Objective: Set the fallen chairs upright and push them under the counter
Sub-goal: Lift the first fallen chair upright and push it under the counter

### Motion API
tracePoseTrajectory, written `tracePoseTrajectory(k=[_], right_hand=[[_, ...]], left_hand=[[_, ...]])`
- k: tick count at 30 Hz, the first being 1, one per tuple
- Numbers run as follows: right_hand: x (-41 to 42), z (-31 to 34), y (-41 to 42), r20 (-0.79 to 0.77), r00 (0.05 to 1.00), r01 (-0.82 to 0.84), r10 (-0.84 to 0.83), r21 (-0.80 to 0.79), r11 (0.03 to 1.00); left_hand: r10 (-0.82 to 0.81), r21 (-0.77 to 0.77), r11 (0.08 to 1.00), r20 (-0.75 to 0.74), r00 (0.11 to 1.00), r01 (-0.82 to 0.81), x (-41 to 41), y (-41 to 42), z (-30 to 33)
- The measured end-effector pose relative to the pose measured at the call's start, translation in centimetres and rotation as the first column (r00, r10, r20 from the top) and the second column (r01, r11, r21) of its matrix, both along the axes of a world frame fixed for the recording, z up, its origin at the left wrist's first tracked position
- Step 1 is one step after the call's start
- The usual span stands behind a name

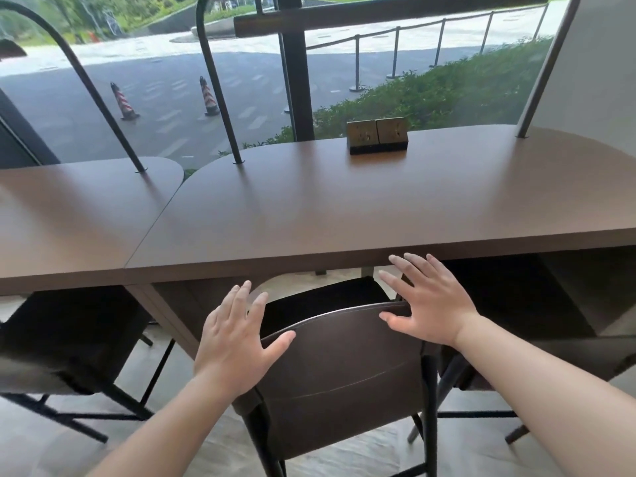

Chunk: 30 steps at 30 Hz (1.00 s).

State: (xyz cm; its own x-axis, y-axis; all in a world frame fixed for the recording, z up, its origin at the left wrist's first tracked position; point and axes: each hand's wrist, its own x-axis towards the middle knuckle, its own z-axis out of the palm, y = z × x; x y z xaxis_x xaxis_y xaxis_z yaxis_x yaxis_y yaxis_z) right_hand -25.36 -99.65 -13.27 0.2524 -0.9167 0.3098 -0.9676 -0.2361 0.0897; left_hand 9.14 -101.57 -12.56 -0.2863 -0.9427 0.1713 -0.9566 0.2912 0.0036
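**One chair upright, both hands spread at its backrest**

Two bare hands sit nearest the camera, on either side of the middle chair [344, 366]. The left hand [237, 342] has its fingers straight and spread, thumb lying on the top edge of the backrest; it grips nothing. The right hand [426, 304] is likewise flat and splayed at the right corner of that edge, thumb touching it, fingers pointing toward the counter [344, 208].

The chair stands upright, its dark seat already partly beneath the counter's front edge. It looks like a stiff, curved backrest on thin metal legs, probably light enough to slide, though the legs may drag or catch on the floor. The top rim of the backrest, taken at both corners, seems the best hold: an even push there should keep it straight.

Another chair [69, 342] stands to the left and a further chair [537, 352] to the right, both close under the counter. On the counter farther back sits a socket box [378, 135], before the window [172, 80].
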Motion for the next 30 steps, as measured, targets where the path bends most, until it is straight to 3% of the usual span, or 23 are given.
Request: tracePoseTrajectory(k=[8,14,25,30], right_hand=[[-1.9,-0.7,-0.4,0.05,0.999,-0.01,0.008,0.024,1.0],[-3.0,-1.2,-0.3,0.069,0.997,-0.028,0.028,0.007,1.0],[-2.5,-2.2,1.2,0.113,0.989,0.105,-0.094,-0.093,0.99],[-1.3,-2.4,1.7,0.124,0.97,0.219,-0.21,-0.067,0.973]], left_hand=[[0.016,-0.046,0.999,0.034,0.999,-0.014,-1.4,0.3,-0.4],[-0.084,-0.197,0.976,0.051,0.995,0.093,-2.3,0.2,-1.1],[-0.413,-0.404,0.801,0.161,0.896,0.442,-2.1,-5.8,-0.9],[-0.541,-0.399,0.72,0.189,0.819,0.568,-2.0,-8.8,-0.5]])
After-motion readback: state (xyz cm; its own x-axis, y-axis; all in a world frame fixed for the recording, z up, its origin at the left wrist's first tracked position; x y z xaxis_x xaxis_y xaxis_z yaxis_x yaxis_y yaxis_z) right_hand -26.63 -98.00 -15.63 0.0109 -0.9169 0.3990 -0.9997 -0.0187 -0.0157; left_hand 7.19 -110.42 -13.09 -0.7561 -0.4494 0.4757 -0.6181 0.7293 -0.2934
